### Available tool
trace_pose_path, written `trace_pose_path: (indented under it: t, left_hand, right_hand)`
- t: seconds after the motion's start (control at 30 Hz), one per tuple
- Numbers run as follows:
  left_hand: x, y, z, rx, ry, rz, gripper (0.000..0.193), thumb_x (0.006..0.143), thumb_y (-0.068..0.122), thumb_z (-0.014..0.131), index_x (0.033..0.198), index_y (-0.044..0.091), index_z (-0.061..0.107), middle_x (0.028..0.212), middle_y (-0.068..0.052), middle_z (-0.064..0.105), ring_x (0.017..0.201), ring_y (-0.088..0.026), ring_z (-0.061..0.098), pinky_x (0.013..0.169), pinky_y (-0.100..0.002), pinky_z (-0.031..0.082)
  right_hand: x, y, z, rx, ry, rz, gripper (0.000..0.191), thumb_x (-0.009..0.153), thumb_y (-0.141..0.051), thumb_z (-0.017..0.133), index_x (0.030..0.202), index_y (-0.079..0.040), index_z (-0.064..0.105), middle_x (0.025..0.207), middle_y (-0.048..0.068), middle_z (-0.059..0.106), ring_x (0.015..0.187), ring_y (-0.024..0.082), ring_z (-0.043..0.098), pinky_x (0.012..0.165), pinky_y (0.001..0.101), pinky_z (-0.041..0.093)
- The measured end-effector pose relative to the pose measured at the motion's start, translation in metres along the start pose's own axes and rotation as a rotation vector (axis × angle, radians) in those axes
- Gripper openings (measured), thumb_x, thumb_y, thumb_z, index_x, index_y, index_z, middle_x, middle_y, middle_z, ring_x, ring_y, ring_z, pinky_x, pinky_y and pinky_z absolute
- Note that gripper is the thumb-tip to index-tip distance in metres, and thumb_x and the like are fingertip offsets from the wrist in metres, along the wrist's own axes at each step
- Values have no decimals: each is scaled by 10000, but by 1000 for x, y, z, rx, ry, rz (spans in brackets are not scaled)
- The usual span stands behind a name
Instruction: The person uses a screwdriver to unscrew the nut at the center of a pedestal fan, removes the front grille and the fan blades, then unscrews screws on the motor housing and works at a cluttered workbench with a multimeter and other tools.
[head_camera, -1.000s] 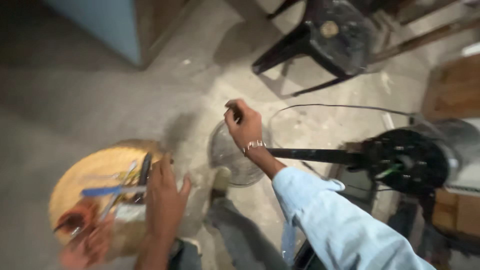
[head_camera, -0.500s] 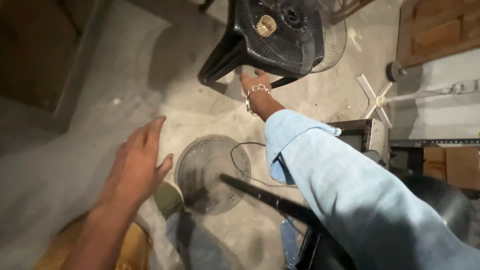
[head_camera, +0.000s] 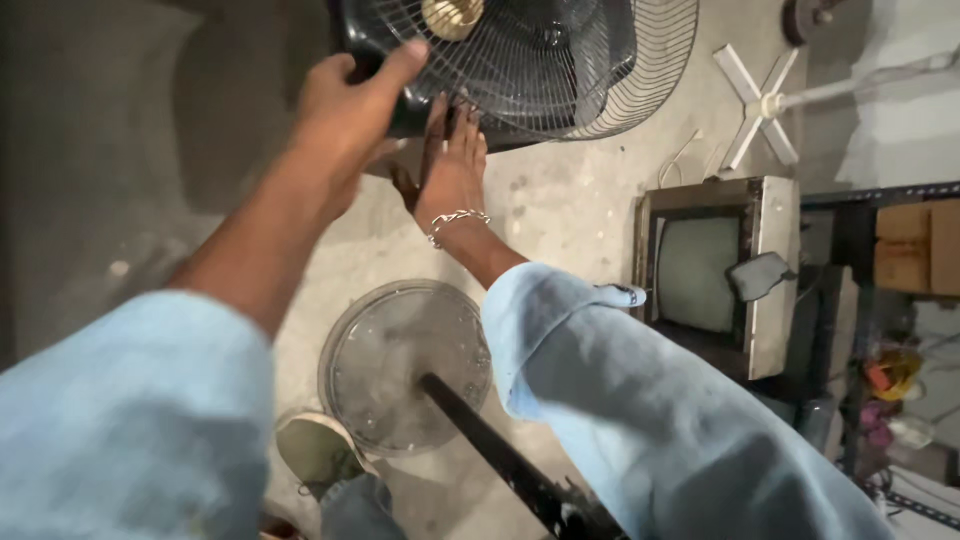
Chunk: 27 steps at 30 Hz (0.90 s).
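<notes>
Left hand (head_camera: 345, 115): on the black fan's (head_camera: 520, 60) dark edge, fingers curled over it, thumb out.
Right hand (head_camera: 452, 165): flat under the wire grille, fingers straight and close together; chain bracelet (head_camera: 455, 220) at wrist.
Fan: top centre on the concrete floor (head_camera: 570, 210), brass-coloured hub.
Round base (head_camera: 405, 365): below, black pole rising from it.
Old monitor (head_camera: 710, 275): right, beige casing.
White cross stand (head_camera: 765, 105): upper right.

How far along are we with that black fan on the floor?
Early. Both hands are on the fan head: the left hand grips its black edge, the right hand lies flat against the wire guard. The guard is still on. The round base with its pole stands apart near the shoe, not joined to the head.
</notes>
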<state>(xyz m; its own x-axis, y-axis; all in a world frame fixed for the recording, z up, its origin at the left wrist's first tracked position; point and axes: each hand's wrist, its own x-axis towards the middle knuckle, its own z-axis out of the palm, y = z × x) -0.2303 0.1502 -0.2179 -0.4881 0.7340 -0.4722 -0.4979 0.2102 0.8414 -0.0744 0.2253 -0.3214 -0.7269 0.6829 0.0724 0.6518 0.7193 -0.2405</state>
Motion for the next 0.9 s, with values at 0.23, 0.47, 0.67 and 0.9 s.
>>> trace_pose_path:
  t: [0.23,0.47,0.67,0.9]
  left_hand:
    - [39,40,53,241,266,-233,653,741,349,847,1198,-19,563,1088,-131,711,878,-210,760,754,-376,642]
    - [35,51,46,364,432,-9,657,663,332,928,1173,47,628,1136,-122,716,897,-201,738,762,-338,628]
    - [27,38,39,250,302,2,630,706,228,855,1248,27,603,1099,-138,738,835,-198,786,732,-343,652]
    - [30,23,37,205,170,-207,358,841,234,762,1047,-58,744,963,-105,775,761,-175,770,652,-330,661]
  right_hand:
    - [28,0,-1,26,89,15,1104,878,-437,726,1616,34,53,1651,320,-60,1565,492,22,1281,582,87]
    - [98,15,0,-124,-225,221,718,923,-348,674,1509,-46,390,1536,324,301,1426,461,336,1170,532,344]
    - [79,9,6,-53,222,160,733,825,-207,704,1449,42,408,1421,316,465,1289,450,456,1080,509,421]
    - [-33,-58,-20,276,74,-426,400,812,-129,757,1181,-7,661,1219,261,621,1162,477,532,1036,524,411]
